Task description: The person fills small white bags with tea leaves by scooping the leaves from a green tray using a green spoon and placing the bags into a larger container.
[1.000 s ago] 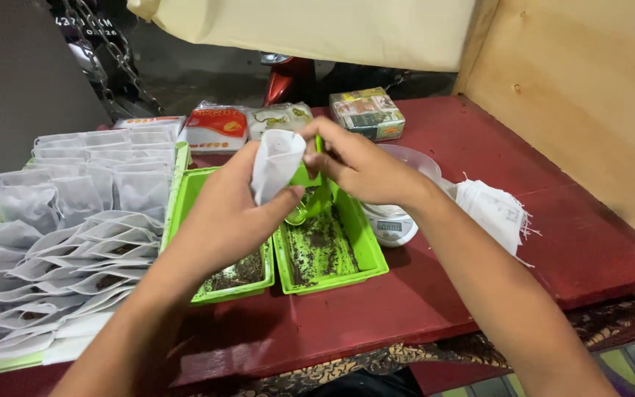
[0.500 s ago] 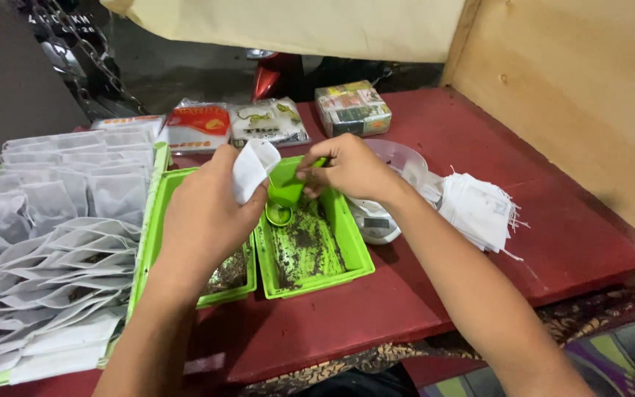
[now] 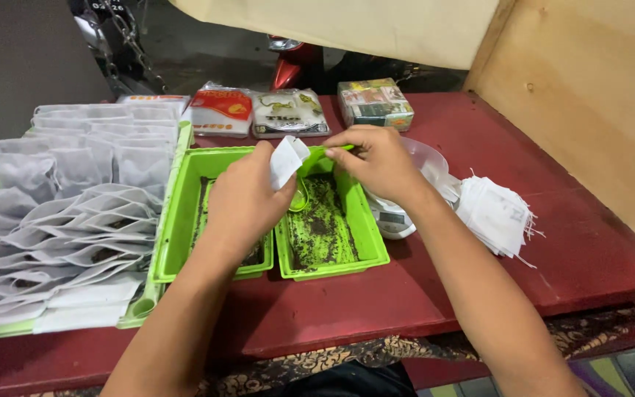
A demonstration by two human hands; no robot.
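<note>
Over the bright green plastic tray [image 3: 332, 254] near the red counter's [image 3: 420, 294] front edge, the left hand [image 3: 248, 195] pinches a small white paper filter bag [image 3: 286, 160]; the right hand [image 3: 380, 162] closes on a green plastic scoop [image 3: 317, 152]. The bag looks light, limp, best held by its mouth edge.

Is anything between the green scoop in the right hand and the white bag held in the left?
Nothing visible. The right hand holds the scoop with its tip right at the bag pinched in the left hand, above the green trays. The bag's opening is hidden.
</note>
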